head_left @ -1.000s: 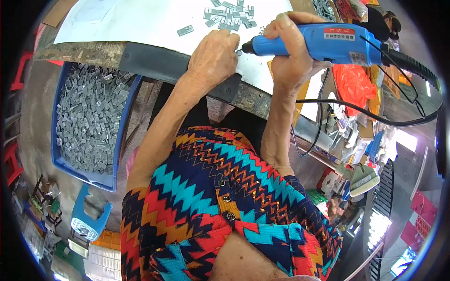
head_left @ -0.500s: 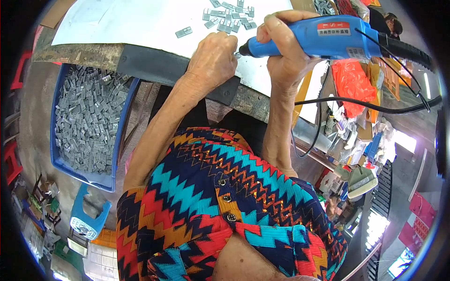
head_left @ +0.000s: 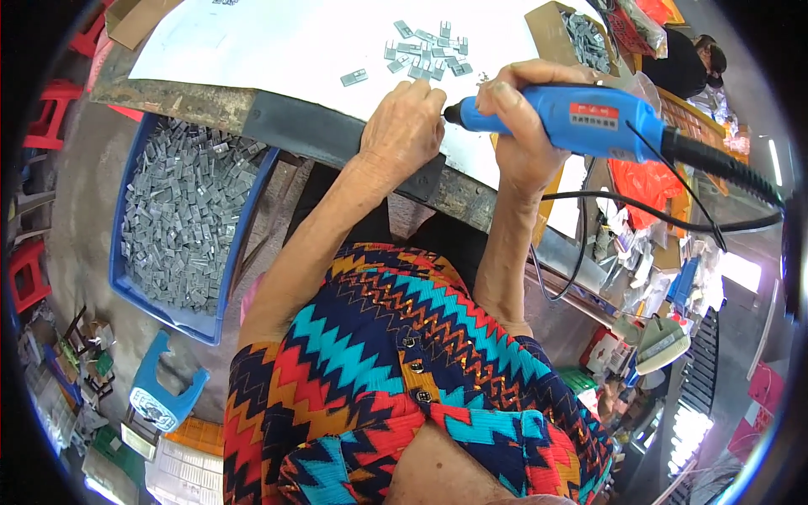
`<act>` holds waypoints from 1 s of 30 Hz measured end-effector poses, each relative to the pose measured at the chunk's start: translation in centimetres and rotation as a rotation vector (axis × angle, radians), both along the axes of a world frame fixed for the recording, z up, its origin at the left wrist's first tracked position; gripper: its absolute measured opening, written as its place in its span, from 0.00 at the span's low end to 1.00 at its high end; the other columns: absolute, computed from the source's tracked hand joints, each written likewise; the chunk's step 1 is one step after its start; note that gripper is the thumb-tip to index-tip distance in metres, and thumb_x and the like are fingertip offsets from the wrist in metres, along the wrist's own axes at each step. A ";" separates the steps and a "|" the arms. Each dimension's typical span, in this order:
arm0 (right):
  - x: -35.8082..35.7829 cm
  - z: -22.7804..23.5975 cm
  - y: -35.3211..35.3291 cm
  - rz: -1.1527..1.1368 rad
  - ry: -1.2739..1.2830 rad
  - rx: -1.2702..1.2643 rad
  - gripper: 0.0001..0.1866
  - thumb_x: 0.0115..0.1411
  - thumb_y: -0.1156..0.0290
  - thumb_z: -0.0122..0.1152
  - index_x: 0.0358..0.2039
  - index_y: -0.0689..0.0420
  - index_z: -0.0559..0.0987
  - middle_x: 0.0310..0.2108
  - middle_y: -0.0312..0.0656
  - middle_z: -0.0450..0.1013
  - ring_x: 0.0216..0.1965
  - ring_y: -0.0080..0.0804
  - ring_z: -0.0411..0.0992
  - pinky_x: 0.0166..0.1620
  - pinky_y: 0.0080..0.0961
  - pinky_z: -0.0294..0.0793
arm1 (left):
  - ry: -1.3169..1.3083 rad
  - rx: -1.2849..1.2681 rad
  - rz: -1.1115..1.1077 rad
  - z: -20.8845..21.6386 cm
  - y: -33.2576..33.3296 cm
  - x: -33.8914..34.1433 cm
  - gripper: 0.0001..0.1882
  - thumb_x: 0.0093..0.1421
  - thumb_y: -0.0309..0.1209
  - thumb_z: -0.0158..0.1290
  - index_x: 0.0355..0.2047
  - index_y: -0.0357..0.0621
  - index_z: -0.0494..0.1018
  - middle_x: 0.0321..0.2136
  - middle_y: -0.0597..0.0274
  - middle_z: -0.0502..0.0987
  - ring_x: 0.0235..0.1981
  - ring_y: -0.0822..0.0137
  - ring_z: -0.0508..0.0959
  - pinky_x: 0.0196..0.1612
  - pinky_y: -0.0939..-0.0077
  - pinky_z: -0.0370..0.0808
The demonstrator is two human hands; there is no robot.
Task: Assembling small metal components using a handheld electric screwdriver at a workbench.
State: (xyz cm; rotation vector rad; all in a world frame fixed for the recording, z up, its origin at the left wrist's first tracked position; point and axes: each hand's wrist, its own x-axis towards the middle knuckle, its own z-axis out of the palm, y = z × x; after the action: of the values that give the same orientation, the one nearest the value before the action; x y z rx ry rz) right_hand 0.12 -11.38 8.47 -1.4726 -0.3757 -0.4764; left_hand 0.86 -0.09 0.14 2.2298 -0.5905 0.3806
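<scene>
My right hand [head_left: 528,139] is wrapped round a blue electric screwdriver [head_left: 562,118], which lies almost level and points left. Its black tip [head_left: 454,113] meets the fingertips of my left hand [head_left: 406,122]. That hand is closed in a pinch at the table's near edge, and whatever it grips is hidden behind the fingers. Just beyond it, a loose cluster of small grey rectangular parts [head_left: 427,55] lies on a white sheet [head_left: 278,50]. One similar part [head_left: 354,77] lies apart, to the left of the cluster.
A blue bin [head_left: 168,316] full of grey parts stands below the table's left side. At the far right is a cardboard box [head_left: 551,34] of similar parts. The screwdriver's black cable [head_left: 732,172] runs off right. A blue stool [head_left: 160,391] stands lower left; another person [head_left: 686,61] is upper right.
The whole view has shifted, so the table and bin sit farther right. The screwdriver tip stays by my left fingertips, and both hands keep their grips.
</scene>
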 end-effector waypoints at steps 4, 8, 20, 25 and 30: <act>-0.6 1.1 -0.4 0.070 -0.047 0.046 0.13 0.47 0.81 0.49 0.36 0.64 0.67 0.24 0.48 0.67 0.21 0.31 0.67 0.30 0.32 0.69 | -0.003 0.035 -0.002 0.1 0.1 0.0 0.04 0.45 0.22 0.51 0.21 0.35 0.67 0.22 0.51 0.68 0.27 0.55 0.70 0.32 0.66 0.70; -0.9 1.2 -2.0 0.121 -0.103 0.131 0.13 0.50 0.79 0.48 0.38 0.64 0.68 0.26 0.48 0.68 0.23 0.31 0.67 0.30 0.34 0.68 | 0.003 0.009 0.022 -0.1 0.6 -0.2 0.05 0.44 0.23 0.52 0.21 0.36 0.66 0.23 0.53 0.68 0.28 0.56 0.70 0.33 0.65 0.68; -1.9 0.4 -4.5 -0.046 -0.058 0.433 0.12 0.46 0.82 0.55 0.33 0.64 0.69 0.22 0.47 0.69 0.19 0.31 0.69 0.28 0.30 0.71 | -0.147 0.206 0.204 0.2 7.3 1.9 0.06 0.45 0.26 0.54 0.25 0.40 0.69 0.30 0.58 0.72 0.36 0.57 0.71 0.38 0.64 0.65; -1.3 -0.2 -4.8 -0.231 -0.059 0.304 0.11 0.48 0.79 0.53 0.34 0.64 0.69 0.22 0.46 0.69 0.21 0.31 0.67 0.31 0.34 0.67 | 0.016 0.262 0.384 0.2 9.4 3.3 0.06 0.48 0.28 0.53 0.28 0.42 0.70 0.33 0.60 0.73 0.39 0.58 0.71 0.40 0.63 0.65; 0.1 -0.8 -3.9 -0.207 -0.082 0.323 0.13 0.42 0.81 0.58 0.32 0.63 0.70 0.22 0.43 0.70 0.20 0.29 0.71 0.29 0.27 0.73 | -0.291 0.288 0.548 0.1 8.8 3.1 0.07 0.48 0.24 0.50 0.29 0.42 0.73 0.30 0.57 0.73 0.38 0.58 0.71 0.40 0.65 0.66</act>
State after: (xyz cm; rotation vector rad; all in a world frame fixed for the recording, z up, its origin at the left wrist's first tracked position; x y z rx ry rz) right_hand 0.24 -15.27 7.70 -1.1847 -0.1998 -0.7295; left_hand 3.99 8.67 0.20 2.6212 -0.1707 0.9622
